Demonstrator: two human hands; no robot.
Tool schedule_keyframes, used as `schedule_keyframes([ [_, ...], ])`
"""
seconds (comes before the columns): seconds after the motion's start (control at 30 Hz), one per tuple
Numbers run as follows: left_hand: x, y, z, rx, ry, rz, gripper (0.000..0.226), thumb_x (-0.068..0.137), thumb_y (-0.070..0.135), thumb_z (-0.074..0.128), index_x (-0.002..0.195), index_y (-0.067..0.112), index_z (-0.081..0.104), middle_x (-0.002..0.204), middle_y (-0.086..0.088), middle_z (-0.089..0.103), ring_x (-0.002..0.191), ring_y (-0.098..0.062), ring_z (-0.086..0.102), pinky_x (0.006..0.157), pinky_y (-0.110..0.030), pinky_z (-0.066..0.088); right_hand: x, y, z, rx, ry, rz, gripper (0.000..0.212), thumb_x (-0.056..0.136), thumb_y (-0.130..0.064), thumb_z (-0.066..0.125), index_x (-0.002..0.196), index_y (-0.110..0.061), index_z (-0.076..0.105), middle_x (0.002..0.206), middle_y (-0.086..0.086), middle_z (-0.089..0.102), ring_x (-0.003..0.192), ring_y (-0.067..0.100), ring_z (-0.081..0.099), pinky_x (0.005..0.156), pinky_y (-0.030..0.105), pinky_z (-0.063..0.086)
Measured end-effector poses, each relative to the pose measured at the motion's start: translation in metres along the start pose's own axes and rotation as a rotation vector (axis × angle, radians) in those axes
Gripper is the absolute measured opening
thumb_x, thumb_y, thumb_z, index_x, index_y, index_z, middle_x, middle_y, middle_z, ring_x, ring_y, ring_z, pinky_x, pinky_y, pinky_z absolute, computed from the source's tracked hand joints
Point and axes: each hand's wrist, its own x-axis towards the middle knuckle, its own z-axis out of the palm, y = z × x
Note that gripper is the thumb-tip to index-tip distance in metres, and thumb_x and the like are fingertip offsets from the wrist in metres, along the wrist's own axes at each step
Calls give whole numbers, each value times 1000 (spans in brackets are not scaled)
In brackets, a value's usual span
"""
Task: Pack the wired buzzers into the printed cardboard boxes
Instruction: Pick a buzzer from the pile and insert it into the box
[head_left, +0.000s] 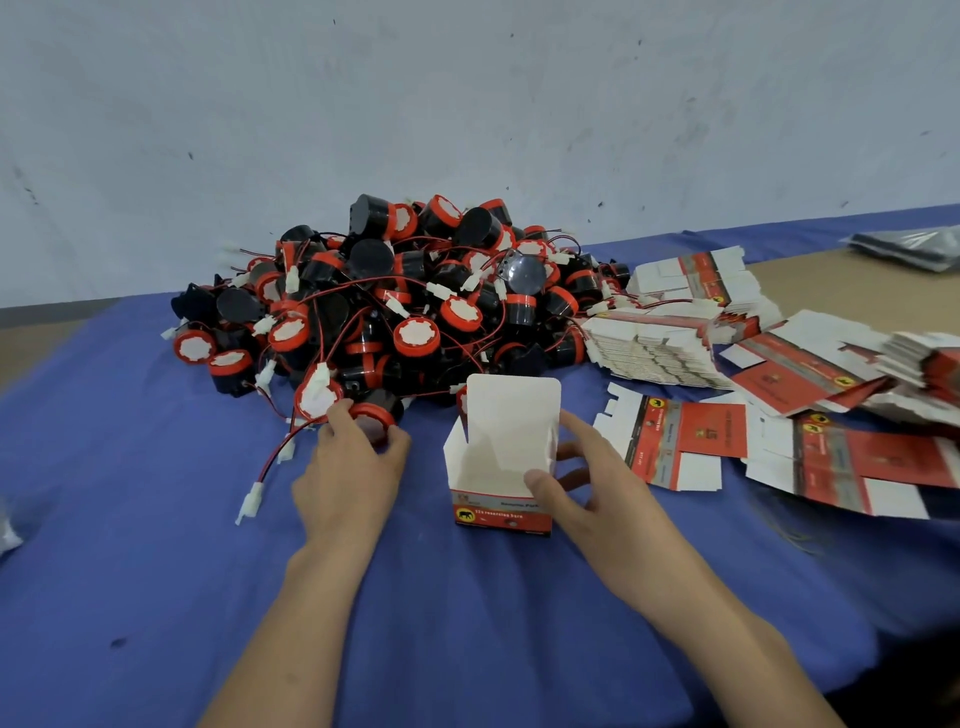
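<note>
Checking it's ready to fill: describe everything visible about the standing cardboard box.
The box is printed card, white inside, red and grey outside with a black elephant on yellow. It stands upright on the blue cloth, top open, rear lid flap raised. The right hand grips its right side, thumb on the near rim.

A blue cloth (156, 571) lies under the left grip (348, 467) and right grip (587, 478), covering a tan worktop (841, 286). Beyond them rises a scuffed pale wall (467, 104); far right, a grey plastic bag (914, 249).
</note>
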Motion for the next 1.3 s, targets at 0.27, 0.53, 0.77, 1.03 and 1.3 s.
schedule_keyframes([
  [0.27, -1, 10, -40, -905, 251, -237, 36, 97, 55, 37, 105, 24, 51, 73, 10, 55, 60, -9, 52, 58, -33, 43, 1, -6, 9, 25, -54, -6, 57, 96, -51, 59, 144, -57, 28, 122, -29, 54, 94, -10, 61, 72, 15, 49],
  [0.53, -11, 1, -84, -1395, 130, -367, 54, 102, 58, 27, 79, 23, 61, 54, 5, 45, 48, -13, 43, 48, -23, 40, 7, -10, 30, 13, -100, -32, 58, 92, -58, 59, 129, -77, 19, 128, -31, 49, 98, -16, 58, 73, 8, 49],
  [0.77, -30, -5, -104, -1235, 171, -212, 50, 98, 62, 29, 86, 31, 67, 63, 6, 60, 51, -13, 47, 49, -29, 40, 2, -23, 33, -22, 83, -58, 91, 78, -83, 39, 156, -44, 13, 135, -30, 32, 119, -11, 47, 95, 26, 49],
  [1.03, -69, 1, -93, -402, 130, 429, 50, 75, 93, 34, 111, 58, 38, 113, 39, 52, 92, 11, 56, 62, -9, 40, -15, -67, 39, 353, 169, -280, 34, 93, -62, 44, 124, -53, 56, 114, -16, 65, 97, 10, 67, 74, 17, 51],
  [1.3, -72, 5, -85, -158, -40, 778, 63, 89, 79, 35, 138, 40, 39, 144, 8, 47, 119, -9, 49, 87, -34, 55, -17, -76, 44, 552, -171, -202, 25, 95, -44, 66, 119, -39, 65, 119, -10, 69, 113, 11, 66, 88, 19, 54],
])
